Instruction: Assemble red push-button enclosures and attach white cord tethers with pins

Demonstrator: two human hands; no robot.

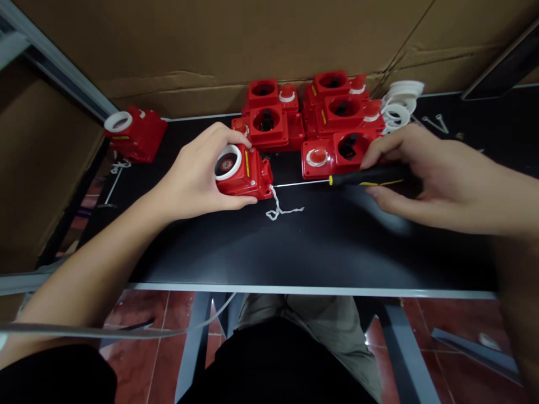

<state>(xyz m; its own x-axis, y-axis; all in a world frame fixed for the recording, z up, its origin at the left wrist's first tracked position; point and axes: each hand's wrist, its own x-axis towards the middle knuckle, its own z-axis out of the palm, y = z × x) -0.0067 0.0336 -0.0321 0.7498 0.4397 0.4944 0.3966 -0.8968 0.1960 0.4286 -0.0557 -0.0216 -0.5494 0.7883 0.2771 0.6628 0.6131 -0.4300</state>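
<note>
My left hand (197,174) is wrapped round a red plastic housing (252,174) fitted with a white ring (229,163), holding it on the black tabletop. A white knotted string (278,212) trails from the housing's right corner. In my right hand (438,179) is a screwdriver (357,177) with a black and yellow handle, lying level. Its thin shaft points left, and the tip is at the housing's corner by the string; whether it touches cannot be made out. My fingers partly cover the handle.
Several red housings (269,126) with round openings stand behind my hands, against a cardboard wall (261,39). White rings (398,106) are stacked at the back right, near some bolts (440,123). Another ringed housing (138,134) sits far left. The table's pale edge (311,290) runs along the front.
</note>
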